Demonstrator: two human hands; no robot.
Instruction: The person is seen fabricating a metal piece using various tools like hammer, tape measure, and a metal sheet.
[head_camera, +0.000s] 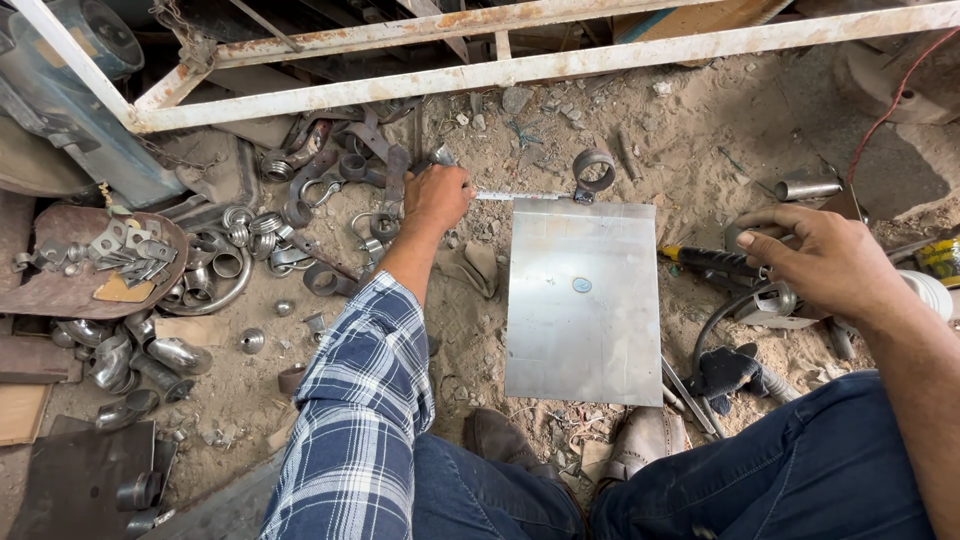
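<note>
A shiny rectangular metal sheet (585, 300) lies flat on the sandy ground in front of my knees. My left hand (437, 195), in a blue plaid sleeve, is closed on the left end of a thin metal rule (525, 196) that runs along the sheet's far edge. A metal ring clamp (593, 170) sits at that edge's far side. My right hand (820, 260) hovers to the right of the sheet with fingers spread, holding nothing. It is just above a black-handled tool (715, 262) and a power tool (775, 305) with a black cable.
Scrap rings, brackets and pipe elbows (250, 250) are piled on the left, with a rusty dish of small parts (60, 285). A rusty white-painted frame (500, 70) crosses the back. A short pipe (808, 188) and a black glove (725, 370) lie on the right.
</note>
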